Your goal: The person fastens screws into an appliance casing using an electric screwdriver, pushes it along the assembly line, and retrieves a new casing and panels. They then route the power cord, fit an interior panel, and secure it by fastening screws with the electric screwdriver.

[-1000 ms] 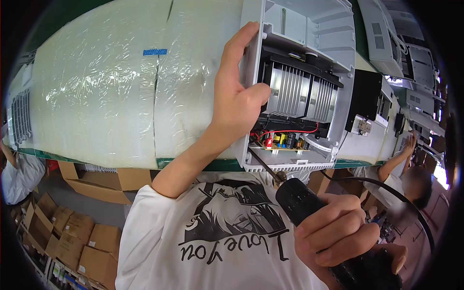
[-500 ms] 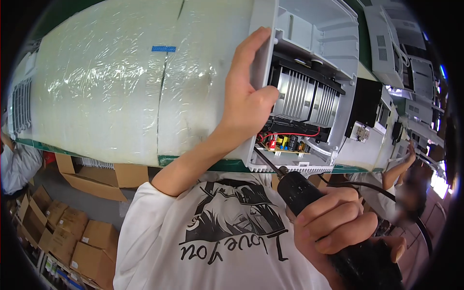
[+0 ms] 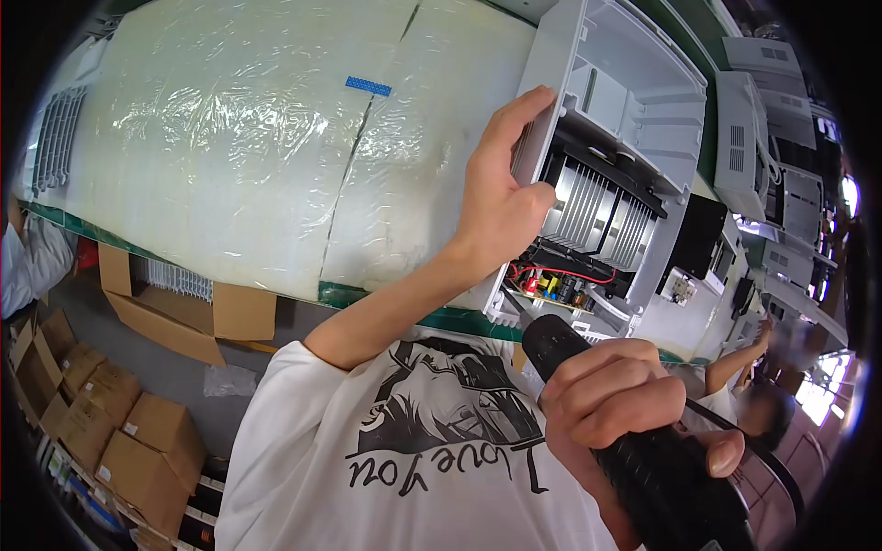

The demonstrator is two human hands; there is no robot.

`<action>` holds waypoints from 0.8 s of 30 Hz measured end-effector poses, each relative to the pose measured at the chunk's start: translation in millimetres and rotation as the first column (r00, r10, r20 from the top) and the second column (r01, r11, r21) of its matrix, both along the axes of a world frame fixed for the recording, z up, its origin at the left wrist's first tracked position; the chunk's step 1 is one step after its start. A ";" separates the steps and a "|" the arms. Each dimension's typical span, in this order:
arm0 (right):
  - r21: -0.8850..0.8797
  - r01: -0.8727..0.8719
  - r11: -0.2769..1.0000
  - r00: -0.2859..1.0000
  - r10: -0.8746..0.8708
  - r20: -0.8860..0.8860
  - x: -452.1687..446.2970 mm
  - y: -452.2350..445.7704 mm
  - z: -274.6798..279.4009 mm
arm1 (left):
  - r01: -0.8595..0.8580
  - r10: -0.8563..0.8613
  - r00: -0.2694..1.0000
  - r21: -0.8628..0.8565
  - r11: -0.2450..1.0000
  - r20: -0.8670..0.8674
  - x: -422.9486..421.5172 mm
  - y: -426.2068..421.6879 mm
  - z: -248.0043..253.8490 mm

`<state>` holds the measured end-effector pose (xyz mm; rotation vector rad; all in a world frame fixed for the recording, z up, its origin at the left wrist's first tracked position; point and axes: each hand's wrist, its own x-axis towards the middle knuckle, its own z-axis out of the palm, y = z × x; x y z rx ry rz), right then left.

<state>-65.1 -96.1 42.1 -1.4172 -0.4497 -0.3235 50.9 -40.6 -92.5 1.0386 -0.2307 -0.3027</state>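
Note:
My left hand (image 3: 503, 188) grips the left wall of a white plastic appliance housing (image 3: 558, 60), thumb toward the inside. The open housing holds a finned metal heat sink (image 3: 588, 204) in a black frame. Below the fins is a small circuit board (image 3: 557, 286) with coloured parts and a red wire. Wrapped around a black electric screwdriver (image 3: 558, 347) is my right hand (image 3: 614, 393). The screwdriver's bit points up at the housing's lower left corner, near the board. Whether its tip touches a screw is too small to tell.
Clear plastic film covers the worktable (image 3: 220, 156), with a blue tape strip (image 3: 367, 86) on it. Other white housings (image 3: 742, 138) stand to the right, near another person's arm (image 3: 738, 356). Cardboard boxes (image 3: 147, 459) sit at lower left, and a black cable (image 3: 776, 473) runs at right.
The view has shifted and turned slightly, so the housing appears further right and more tilted. My left hand keeps its hold; the screwdriver's bit stays at the lower left corner.

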 end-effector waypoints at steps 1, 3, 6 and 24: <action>0.001 0.021 1.000 1.000 -0.021 0.009 2.9 3.1 -0.6 | -0.010 0.010 1.000 -0.026 1.000 -0.004 0.3 0.0 0.4; 0.008 0.083 0.997 0.996 -0.083 0.036 6.9 11.1 0.2 | -0.030 0.029 1.000 -0.080 0.996 -0.014 0.1 -0.9 1.6; 0.020 0.174 0.985 0.982 -0.175 0.070 10.2 20.2 -1.2 | -0.023 0.022 1.000 -0.104 0.994 -0.016 0.3 -0.8 1.2; 0.420 0.474 0.774 0.633 -0.631 0.448 -97.2 -61.1 66.2 | 0.489 -0.736 0.673 0.704 0.515 0.071 97.5 24.2 72.0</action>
